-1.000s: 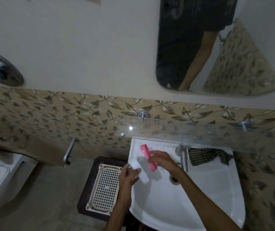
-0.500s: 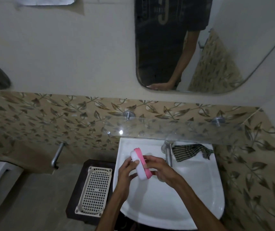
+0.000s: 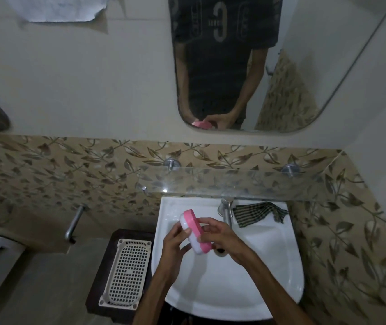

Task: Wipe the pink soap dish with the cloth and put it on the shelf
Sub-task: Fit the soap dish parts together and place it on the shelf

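The pink soap dish (image 3: 193, 221), joined with its white half, stands on edge above the white sink (image 3: 269, 266). My left hand (image 3: 174, 245) grips its white side from the left, and my right hand (image 3: 220, 235) grips the pink side from the right. A dark checked cloth (image 3: 255, 214) lies crumpled on the sink's back right rim, apart from both hands. The glass shelf (image 3: 234, 184) runs along the tiled wall just above the sink, with nothing on it.
A chrome tap (image 3: 226, 209) rises at the sink's back, close to my right hand. A cream perforated tray (image 3: 127, 273) rests on a dark stool left of the sink. A mirror (image 3: 246, 66) hangs above the shelf. A metal wall spout (image 3: 73, 222) sticks out at left.
The white piece in my left hand and the pink piece in my right were apart; they have been brought together into one dish. The view has shifted right and up.
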A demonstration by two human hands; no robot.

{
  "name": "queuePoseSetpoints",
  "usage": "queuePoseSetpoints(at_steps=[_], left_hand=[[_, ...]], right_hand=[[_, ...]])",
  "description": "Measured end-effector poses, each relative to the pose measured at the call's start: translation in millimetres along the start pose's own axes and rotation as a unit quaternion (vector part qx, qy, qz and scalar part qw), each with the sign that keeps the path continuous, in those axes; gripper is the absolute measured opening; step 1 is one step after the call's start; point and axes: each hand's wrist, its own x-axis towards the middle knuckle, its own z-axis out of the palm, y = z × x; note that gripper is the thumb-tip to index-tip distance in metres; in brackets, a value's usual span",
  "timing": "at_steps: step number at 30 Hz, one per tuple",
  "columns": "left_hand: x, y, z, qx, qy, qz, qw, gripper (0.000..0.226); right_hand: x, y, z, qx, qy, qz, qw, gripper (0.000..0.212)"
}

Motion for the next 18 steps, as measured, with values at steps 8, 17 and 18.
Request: queuePoseSetpoints(at_steps=[8,17,18], left_hand=[[7,16,-1,-0.128,-0.028,-0.06,0.99,0.065],[13,29,30,-0.176,0.051,-0.038,0.982,0.035],[12,30,33,-0.184,0.055,-0.033,0.981,0.033]], right_hand=[[-15,-9,-3,-0.185,0.048,-0.085,0.978,0.08],[-23,-21,-9,-0.096,0.123,-0.104,0.982,0.055],[-23,-20,-10,-0.048,0.16,-0.098,0.981,0.039]])
